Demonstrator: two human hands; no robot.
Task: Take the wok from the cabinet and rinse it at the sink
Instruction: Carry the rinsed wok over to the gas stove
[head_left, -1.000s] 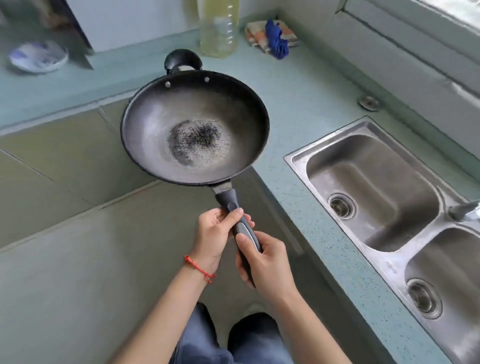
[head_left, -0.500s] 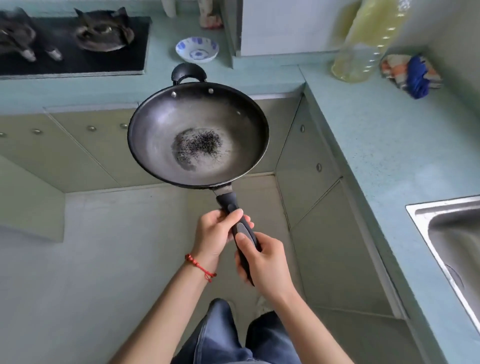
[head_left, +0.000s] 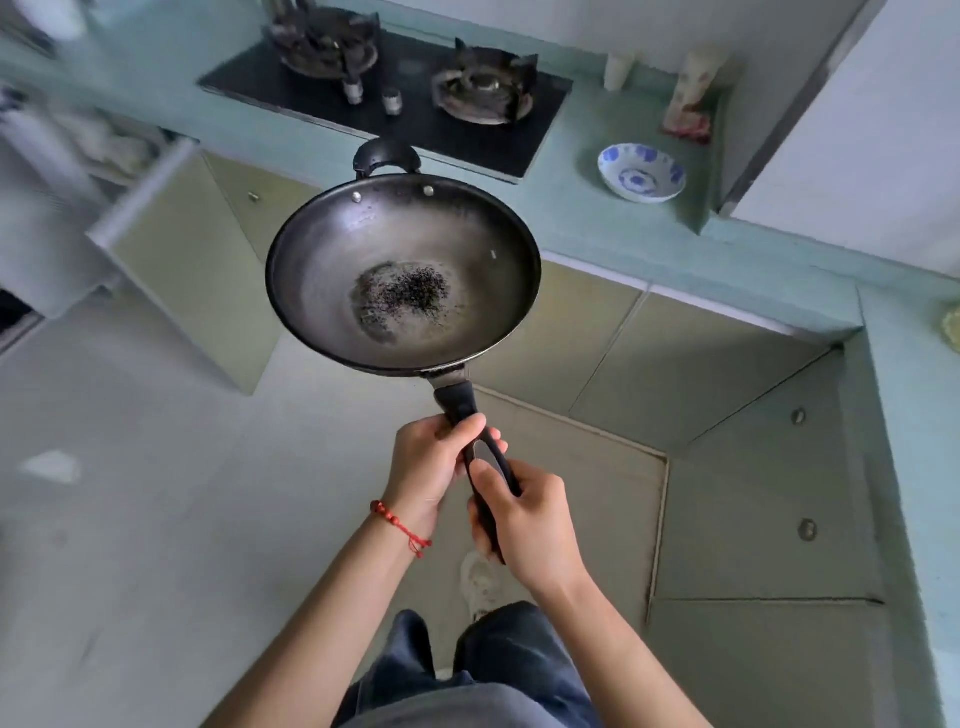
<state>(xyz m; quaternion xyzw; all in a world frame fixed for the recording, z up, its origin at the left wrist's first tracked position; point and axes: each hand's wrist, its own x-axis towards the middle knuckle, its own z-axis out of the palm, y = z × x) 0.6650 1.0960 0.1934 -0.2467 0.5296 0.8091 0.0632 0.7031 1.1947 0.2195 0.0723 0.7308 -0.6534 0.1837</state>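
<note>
I've got the wok (head_left: 402, 273) out, mid-frame over the floor, left hand (head_left: 434, 467) and right hand (head_left: 524, 525) both wrapped round its handle (head_left: 475, 457) (dark specks inside), sink out of view, so next I carry it there.

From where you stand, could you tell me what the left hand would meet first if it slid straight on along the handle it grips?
The left hand would probably meet the wok bowl first.
</note>
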